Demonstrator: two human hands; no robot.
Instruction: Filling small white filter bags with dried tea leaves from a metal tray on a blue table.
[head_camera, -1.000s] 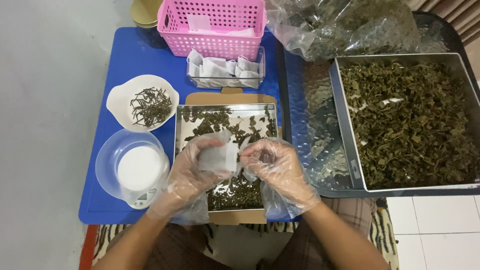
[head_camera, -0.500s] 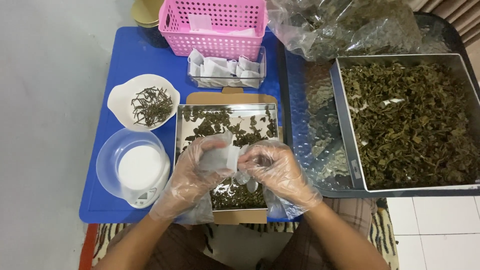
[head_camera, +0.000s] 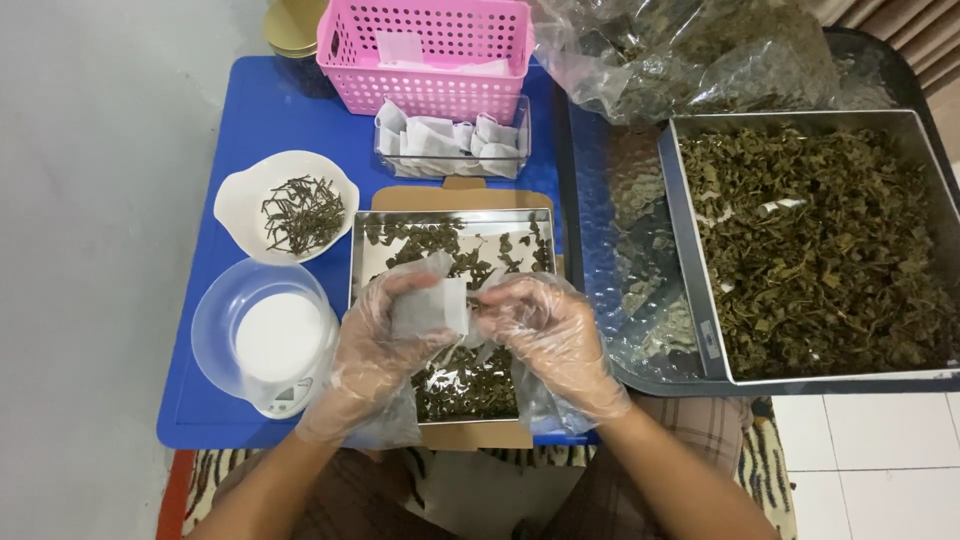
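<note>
Seen from the head camera looking down, two hands in loose clear plastic gloves meet over a small metal tray (head_camera: 365, 262) of dried green leaves on a blue worktop (head_camera: 260, 120). The left hand (head_camera: 385, 345) has its fingers closed around a small white filter bag (head_camera: 430, 308), holding it upright above the middle of the tray. The right hand (head_camera: 548, 335) is just beside it, fingers curled and pinched at the bag's right edge, touching it; whether leaves are held in that pinch cannot be told. Left of the tray stand a white bowl (head_camera: 240, 200) of thin dark twigs and, nearer the person, a clear plastic bowl (head_camera: 215, 325) sitting on a small white kitchen scale (head_camera: 285, 395). Behind the tray is a clear box (head_camera: 520, 135) stuffed with more white filter bags, and behind that a pink slotted basket (head_camera: 425, 95). To the right, well apart from the hands, a large metal tray (head_camera: 690, 250) is heaped with dried leaves, and a crumpled clear plastic bag (head_camera: 690, 60) of leaves lies behind it.
</note>
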